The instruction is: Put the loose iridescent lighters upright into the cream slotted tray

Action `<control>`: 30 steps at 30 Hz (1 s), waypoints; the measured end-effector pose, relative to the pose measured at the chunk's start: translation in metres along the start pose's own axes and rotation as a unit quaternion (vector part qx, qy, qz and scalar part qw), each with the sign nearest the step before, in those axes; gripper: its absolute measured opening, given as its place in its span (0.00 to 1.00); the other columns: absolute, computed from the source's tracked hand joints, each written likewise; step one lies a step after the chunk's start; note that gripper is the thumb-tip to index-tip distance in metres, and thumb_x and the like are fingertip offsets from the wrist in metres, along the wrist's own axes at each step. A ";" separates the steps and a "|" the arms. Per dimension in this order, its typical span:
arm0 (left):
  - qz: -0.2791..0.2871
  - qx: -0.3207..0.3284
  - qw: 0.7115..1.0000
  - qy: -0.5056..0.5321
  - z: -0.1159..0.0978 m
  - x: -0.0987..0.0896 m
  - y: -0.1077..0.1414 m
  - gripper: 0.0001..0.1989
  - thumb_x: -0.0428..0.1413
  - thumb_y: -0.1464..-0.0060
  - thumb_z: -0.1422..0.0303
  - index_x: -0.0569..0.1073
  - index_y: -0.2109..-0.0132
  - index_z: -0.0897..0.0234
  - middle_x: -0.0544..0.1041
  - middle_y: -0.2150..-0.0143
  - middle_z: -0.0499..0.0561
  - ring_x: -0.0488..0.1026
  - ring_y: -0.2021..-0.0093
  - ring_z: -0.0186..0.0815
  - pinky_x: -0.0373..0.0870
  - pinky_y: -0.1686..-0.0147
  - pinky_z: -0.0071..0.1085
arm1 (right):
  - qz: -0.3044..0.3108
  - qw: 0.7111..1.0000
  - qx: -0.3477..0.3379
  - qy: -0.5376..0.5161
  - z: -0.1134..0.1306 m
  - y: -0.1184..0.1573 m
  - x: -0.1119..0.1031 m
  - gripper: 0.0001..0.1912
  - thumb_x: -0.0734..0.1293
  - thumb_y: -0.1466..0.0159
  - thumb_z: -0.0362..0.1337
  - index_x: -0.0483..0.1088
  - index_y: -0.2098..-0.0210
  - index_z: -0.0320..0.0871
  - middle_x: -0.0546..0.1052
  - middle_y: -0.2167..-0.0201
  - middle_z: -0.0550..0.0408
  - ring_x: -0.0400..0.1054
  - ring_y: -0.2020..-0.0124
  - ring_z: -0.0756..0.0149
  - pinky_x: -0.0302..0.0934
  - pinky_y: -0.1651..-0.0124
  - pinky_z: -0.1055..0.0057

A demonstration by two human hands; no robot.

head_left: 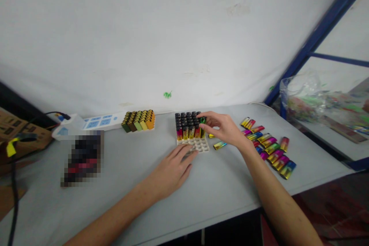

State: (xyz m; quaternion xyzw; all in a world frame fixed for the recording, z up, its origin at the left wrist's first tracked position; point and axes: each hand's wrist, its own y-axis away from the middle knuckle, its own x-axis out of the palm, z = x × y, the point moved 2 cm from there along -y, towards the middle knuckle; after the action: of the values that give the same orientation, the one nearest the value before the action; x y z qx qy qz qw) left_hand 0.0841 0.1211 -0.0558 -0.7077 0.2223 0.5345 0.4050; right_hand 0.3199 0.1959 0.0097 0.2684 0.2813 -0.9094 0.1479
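A white tray [203, 147] with round holes stands mid-table, its back rows filled with upright black-topped lighters [186, 127] in shiny red, yellow and green casings. At the tray's right side, my right hand [225, 127] pinches a green lighter [203, 121] between thumb and fingers. My left hand [174, 167] lies at the tray's front edge, fingers stretched out and touching the rim, holding nothing. Loose metallic-coloured lighter casings [271, 148] lie in a group to the right. One blue-yellow casing [220, 145] rests beside the tray, beneath my right hand.
Another block of upright gold and green pieces [138, 120] stands against the wall at left. Behind it is a white power strip [99, 122]. A blurred dark object [83, 159] lies at left, near a cardboard box [23, 134]. A blue metal frame [296, 57] and plastic bag [302, 92] are at right.
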 end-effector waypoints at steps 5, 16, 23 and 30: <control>-0.003 -0.001 1.000 0.011 0.001 0.000 0.000 0.22 0.51 0.29 0.71 0.68 0.31 0.62 0.70 0.32 0.61 0.67 0.30 0.49 0.69 0.31 0.50 | 0.003 1.000 0.012 0.011 -0.004 0.001 -0.010 0.17 0.71 0.30 0.47 0.78 0.46 0.47 0.80 0.66 0.56 0.74 0.68 0.66 0.75 0.60 0.67; 0.006 0.002 1.000 0.002 0.001 0.001 0.000 0.23 0.51 0.29 0.71 0.67 0.30 0.64 0.69 0.31 0.62 0.66 0.31 0.50 0.69 0.32 0.52 | 0.014 0.999 0.016 0.034 -0.009 0.001 -0.012 0.14 0.75 0.34 0.44 0.79 0.52 0.46 0.83 0.61 0.53 0.76 0.67 0.65 0.75 0.59 0.65; 0.005 0.001 1.000 -0.001 0.001 0.001 -0.001 0.23 0.51 0.29 0.71 0.67 0.30 0.64 0.69 0.32 0.62 0.67 0.31 0.51 0.70 0.32 0.52 | 0.032 0.998 0.003 0.060 -0.004 0.001 -0.013 0.11 0.76 0.35 0.42 0.76 0.58 0.44 0.82 0.64 0.55 0.76 0.68 0.65 0.72 0.61 0.68; 0.004 0.001 1.000 0.012 0.000 0.000 -0.002 0.23 0.52 0.30 0.72 0.68 0.31 0.65 0.70 0.33 0.63 0.67 0.31 0.51 0.69 0.32 0.52 | 0.035 0.996 -0.027 0.077 -0.002 0.000 -0.012 0.12 0.73 0.31 0.42 0.78 0.51 0.44 0.82 0.61 0.53 0.75 0.67 0.66 0.71 0.60 0.69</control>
State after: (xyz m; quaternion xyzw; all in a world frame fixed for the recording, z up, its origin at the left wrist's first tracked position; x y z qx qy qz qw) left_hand 0.0855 0.1225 -0.0550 -0.7125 0.2305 0.5278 0.4008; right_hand 0.3305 0.1983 0.0153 0.3435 0.3072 -0.8721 0.1645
